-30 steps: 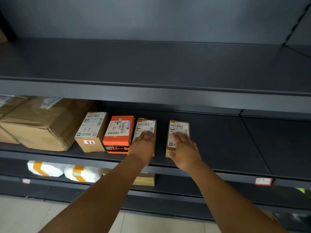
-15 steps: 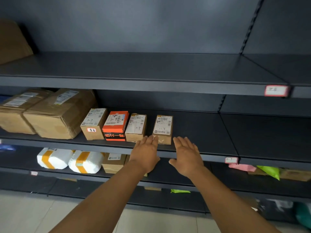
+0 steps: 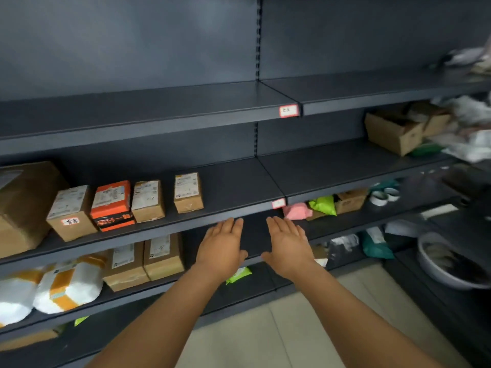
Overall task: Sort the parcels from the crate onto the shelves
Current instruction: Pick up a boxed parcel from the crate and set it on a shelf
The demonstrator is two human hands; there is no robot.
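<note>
Before dark shelves [image 3: 159,224], left hand [image 3: 221,248] and right hand [image 3: 288,248] hover flat, fingers straight, apparently empty.

Dark grey metal shelving unit [image 3: 148,110] fills view, matching grey back panel [image 3: 127,41] behind it. Slotted upright [image 3: 257,35] divides unit into left and right bays. White price tag [image 3: 289,111] on shelf edge just right of upright, second tag [image 3: 278,203] one shelf lower. Pale tiled floor [image 3: 265,338] below unit. Light dim, even.
</note>
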